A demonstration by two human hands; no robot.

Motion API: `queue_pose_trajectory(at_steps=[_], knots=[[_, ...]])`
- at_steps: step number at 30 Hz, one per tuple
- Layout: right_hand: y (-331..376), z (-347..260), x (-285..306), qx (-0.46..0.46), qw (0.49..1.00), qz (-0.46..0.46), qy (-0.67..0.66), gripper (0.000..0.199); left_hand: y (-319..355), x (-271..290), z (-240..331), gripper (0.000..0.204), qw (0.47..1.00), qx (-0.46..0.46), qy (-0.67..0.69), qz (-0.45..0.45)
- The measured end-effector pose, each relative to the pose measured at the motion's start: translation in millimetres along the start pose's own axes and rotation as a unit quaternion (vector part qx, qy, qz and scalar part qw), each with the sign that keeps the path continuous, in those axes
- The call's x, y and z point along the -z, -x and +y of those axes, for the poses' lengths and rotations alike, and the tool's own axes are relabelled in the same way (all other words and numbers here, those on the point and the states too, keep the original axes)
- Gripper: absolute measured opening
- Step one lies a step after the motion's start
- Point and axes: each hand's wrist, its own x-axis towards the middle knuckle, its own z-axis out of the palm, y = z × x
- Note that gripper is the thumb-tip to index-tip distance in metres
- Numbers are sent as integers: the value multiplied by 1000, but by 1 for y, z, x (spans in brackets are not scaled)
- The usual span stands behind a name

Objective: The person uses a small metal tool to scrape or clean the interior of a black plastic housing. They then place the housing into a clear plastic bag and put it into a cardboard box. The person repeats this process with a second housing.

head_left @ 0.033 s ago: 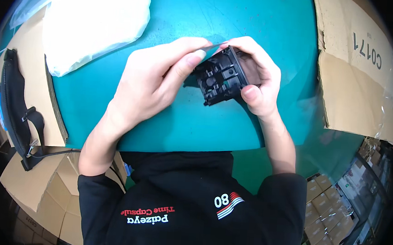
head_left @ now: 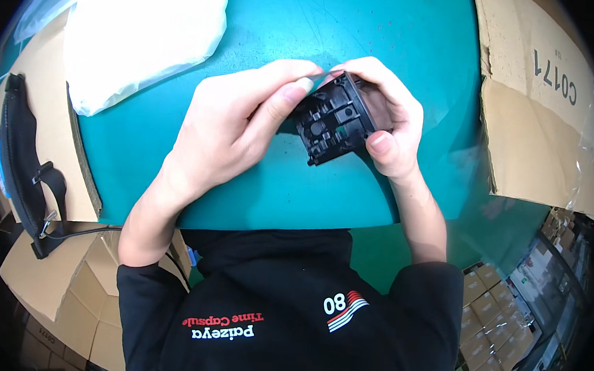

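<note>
A green desk (head_left: 274, 18) fills the upper middle of the frame. A person in a black short-sleeved top (head_left: 290, 288) faces it from the bottom. A large brown cardboard flap (head_left: 541, 147) spans the upper right; a bulging white plastic bag (head_left: 149, 30) covers the upper left. An open brown cardboard box (head_left: 63, 279) sits lower left, stacked brown cartons (head_left: 494, 316) lower right, and a long black fabric pouch (head_left: 22, 159) at the left edge.

Above centre, the left hand (head_left: 229, 115) has thumb and forefinger drawn together beside the part's upper left edge; whether anything is pinched between them cannot be told. The right hand (head_left: 408, 117) grips the part, thumb on its lower right edge and fingers around the far side.

Smallest is that part, a black moulded-plastic housing (head_left: 325, 129) held tilted above the desk, its ribbed, open interior exposed. It looks light and stiff, perhaps slippery on the smooth outer face; the fine inner ribs may be fragile, so the solid outer rim seems the safest hold.
</note>
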Motion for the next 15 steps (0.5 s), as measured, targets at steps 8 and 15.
queue_pose_trajectory(at_steps=[8, 15], knots=[[4, 7, 1, -2, 998, -7, -55, 75, 5, 0, 4, 23, 999, -15, -25, -25], [5, 7, -2, 3, 999, -2, -43, 80, 5, -3, 1, 21, 997, -55, -47, -6]])
